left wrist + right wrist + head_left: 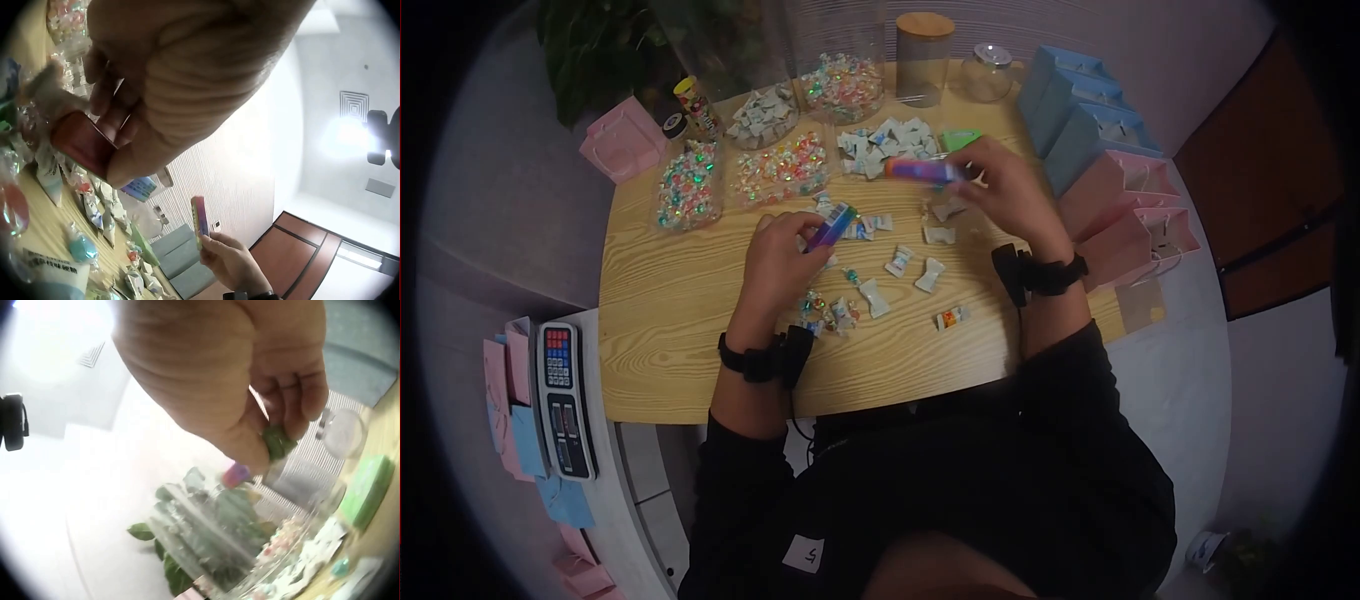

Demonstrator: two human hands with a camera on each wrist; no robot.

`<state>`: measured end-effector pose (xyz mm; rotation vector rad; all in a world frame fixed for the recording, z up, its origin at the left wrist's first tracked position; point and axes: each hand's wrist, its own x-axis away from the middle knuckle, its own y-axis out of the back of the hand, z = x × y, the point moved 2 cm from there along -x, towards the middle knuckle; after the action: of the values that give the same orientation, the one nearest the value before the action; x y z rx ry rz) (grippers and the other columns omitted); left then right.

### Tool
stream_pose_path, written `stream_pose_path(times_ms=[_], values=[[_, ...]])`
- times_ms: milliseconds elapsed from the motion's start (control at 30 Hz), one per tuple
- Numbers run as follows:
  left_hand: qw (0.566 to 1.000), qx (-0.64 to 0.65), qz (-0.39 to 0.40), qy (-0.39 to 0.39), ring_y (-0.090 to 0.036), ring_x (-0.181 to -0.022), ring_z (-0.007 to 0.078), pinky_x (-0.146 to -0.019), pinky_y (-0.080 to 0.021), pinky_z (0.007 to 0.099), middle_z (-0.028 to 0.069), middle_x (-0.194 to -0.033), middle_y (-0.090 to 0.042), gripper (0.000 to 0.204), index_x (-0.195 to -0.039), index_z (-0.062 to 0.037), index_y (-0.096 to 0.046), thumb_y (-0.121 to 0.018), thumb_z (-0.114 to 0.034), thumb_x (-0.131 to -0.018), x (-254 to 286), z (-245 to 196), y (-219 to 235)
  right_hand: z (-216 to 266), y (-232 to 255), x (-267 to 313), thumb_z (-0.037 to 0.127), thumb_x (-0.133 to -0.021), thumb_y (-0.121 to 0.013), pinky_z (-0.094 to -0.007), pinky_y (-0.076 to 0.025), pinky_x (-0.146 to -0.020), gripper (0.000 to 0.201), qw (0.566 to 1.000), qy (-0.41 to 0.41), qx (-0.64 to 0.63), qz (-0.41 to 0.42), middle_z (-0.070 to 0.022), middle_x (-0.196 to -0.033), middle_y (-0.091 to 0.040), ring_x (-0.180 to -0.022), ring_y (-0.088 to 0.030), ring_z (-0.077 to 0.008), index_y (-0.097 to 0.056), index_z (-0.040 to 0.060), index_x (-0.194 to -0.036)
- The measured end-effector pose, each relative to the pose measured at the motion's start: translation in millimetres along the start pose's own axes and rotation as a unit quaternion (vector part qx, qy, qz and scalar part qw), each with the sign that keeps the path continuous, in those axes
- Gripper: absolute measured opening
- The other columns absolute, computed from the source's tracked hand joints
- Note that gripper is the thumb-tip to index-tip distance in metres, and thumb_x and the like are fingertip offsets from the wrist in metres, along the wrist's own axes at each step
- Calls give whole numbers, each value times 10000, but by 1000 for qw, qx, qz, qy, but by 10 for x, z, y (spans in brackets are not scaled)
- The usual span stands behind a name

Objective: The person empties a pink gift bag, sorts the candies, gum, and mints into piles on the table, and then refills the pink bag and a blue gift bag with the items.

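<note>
Nr clear tubs (785,200) w/ wrapped candies (780,166), L/R hands (782,255) (1010,190) tight on colourful pkts (830,229) (920,171)

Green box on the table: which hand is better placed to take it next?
Probably the right hand: it is close to the green box, while the left hand is farther off. The right must first release its purple pack; the left holds a blue pack.
</note>
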<state>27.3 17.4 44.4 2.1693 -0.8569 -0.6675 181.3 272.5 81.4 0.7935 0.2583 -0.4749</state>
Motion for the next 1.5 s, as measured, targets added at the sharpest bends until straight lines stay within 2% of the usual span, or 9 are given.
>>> stream_pose_path(times_ms=[133,400,633,700,800,900,1133,1300,1500], values=[[999,-13,14,-37,-542,-914,231,-829,-445,340,73,-921,-662,348,-1013,-40,-684,-769,-102,-681,12,-102,-40,-563,277,18,170,-816,-724,-376,-511,-744,286,972,-108,49,-205,-164,-900,-601,-790,-635,-295,-671,-31,-1013],[998,7,-3,-66,-552,-935,243,-884,-402,354,62,-922,-650,323,-1011,-59,-672,-753,-97,-701,20,-156,-88,-1019,174,97,130,-765,-676,-468,-497,-859,268,924,-218,254,-185,-243,-1021,-624,-970,-614,-410,-681,-7,-995],[997,2,-3,-77,-543,-934,248,-876,-427,355,74,-918,-636,342,-1027,-37,-662,-755,-59,-699,25,-188,-90,-1190,138,94,151,-763,-686,-437,-514,-827,320,941,-181,245,-148,-255,-930,-676,-905,-644,-418,-682,-34,-1024],[997,5,-1,-74,-543,-933,250,-874,-429,356,75,-920,-633,344,-1032,-37,-660,-753,-56,-701,33,-202,-81,-1293,151,63,165,-796,-683,-425,-533,-770,312,947,-280,101,-119,-232,-806,-685,-816,-673,-395,-677,-50,-1021],[997,12,0,-73,-552,-923,250,-881,-413,362,69,-918,-629,336,-1034,-55,-657,-746,-64,-711,32,-185,-98,-1415,163,68,193,-816,-692,-402,-541,-722,324,942,-286,121,-126,-194,-734,-686,-761,-689,-353,-675,-59,-1021],[997,12,0,-80,-561,-911,248,-888,-398,367,62,-908,-625,324,-1031,-75,-657,-740,-76,-718,34,-189,-98,-1501,151,76,197,-821,-701,-384,-541,-700,324,926,-202,286,-144,-186,-771,-699,-769,-697,-320,-680,-58,-1020],[996,16,-2,-82,-557,-895,252,-878,-404,368,68,-893,-617,314,-1021,-71,-657,-737,-73,-718,33,-196,-104,-1248,182,139,185,-820,-710,-382,-538,-694,321,945,-200,231,-115,-188,-834,-709,-758,-693,-326,-680,-50,-1037],[996,17,-4,-87,-557,-893,255,-868,-407,371,73,-885,-610,309,-1013,-68,-656,-737,-69,-714,37,-206,-102,-1197,208,106,190,-827,-704,-378,-533,-701,316,937,-333,14,-104,-179,-814,-709,-738,-688,-316,-680,-52,-1028],[996,13,-8,-93,-557,-891,258,-867,-408,373,73,-878,-605,301,-1004,-68,-656,-733,-62,-714,40,-201,-107,-1232,203,93,197,-782,-738,-373,-530,-739,333,939,-282,163,-111,-209,-842,-701,-798,-692,-323,-691,-55,-994]])
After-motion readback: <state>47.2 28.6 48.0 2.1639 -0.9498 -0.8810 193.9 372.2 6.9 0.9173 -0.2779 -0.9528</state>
